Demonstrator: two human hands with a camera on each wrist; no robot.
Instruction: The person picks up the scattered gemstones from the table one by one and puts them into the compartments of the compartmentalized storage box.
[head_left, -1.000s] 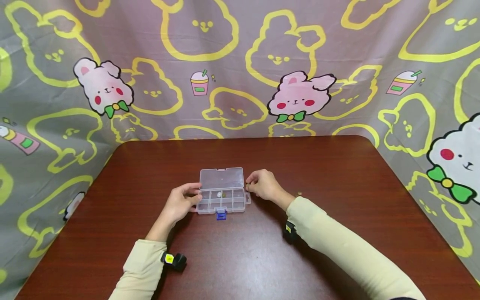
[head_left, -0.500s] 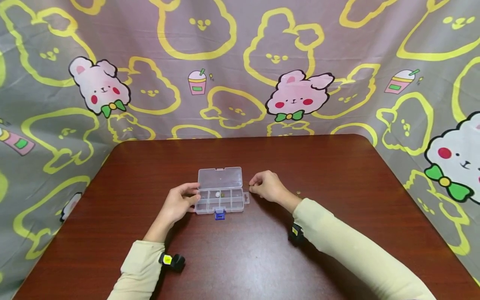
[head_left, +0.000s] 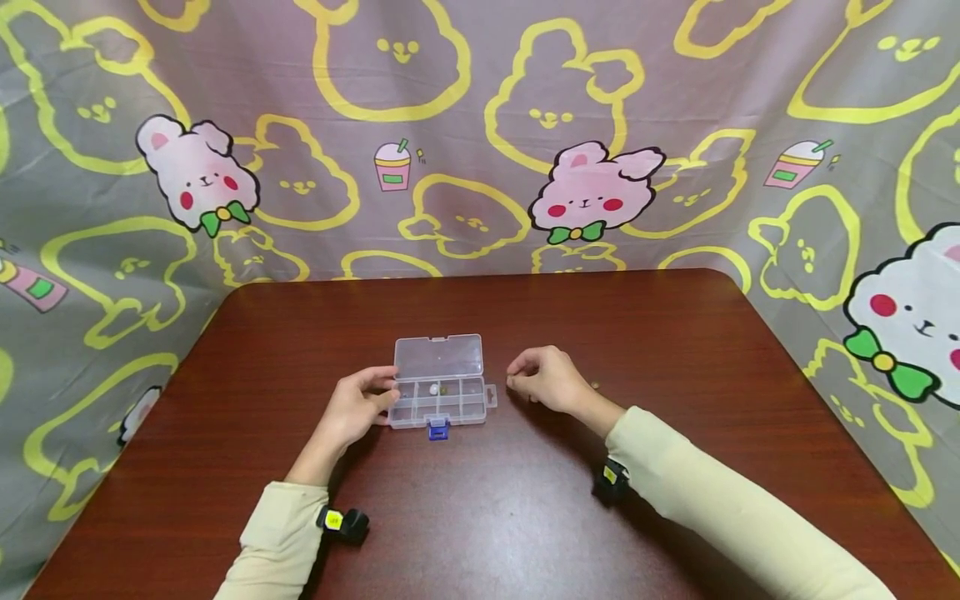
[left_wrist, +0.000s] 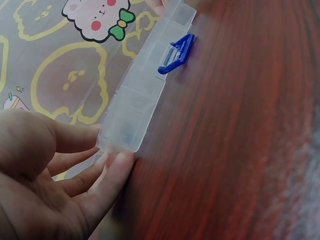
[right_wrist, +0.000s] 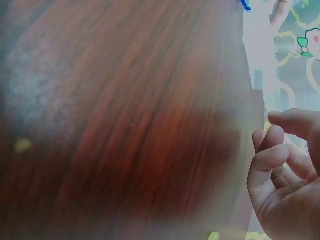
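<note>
A clear plastic compartment box [head_left: 472, 410] stands on the table with its lid raised at the back and a blue latch [head_left: 438, 430] at its front. One white bead [head_left: 434, 389] and one dull gold bead [head_left: 444, 390] lie together in a back-row compartment. My left hand [head_left: 356, 406] grips the box's left end, thumb at the front edge and fingers around the side, as the left wrist view shows. To the right of the box is my right hand [head_left: 551, 379], fingers curled and thumb close to the index fingertip; whether something small is between them I cannot tell.
A small gold bead [head_left: 595, 385] lies on the brown table [head_left: 525, 500], right of my right hand. Its wrist view shows two small yellowish spots, one spot [right_wrist: 22, 145] at left and another spot [right_wrist: 214, 236] at the bottom. A patterned curtain [head_left: 480, 125] surrounds the table.
My right hand has drawn away from the box's right end, a little to the right and toward me. The left hand has stayed on the box, and the beads inside lie as before.
</note>
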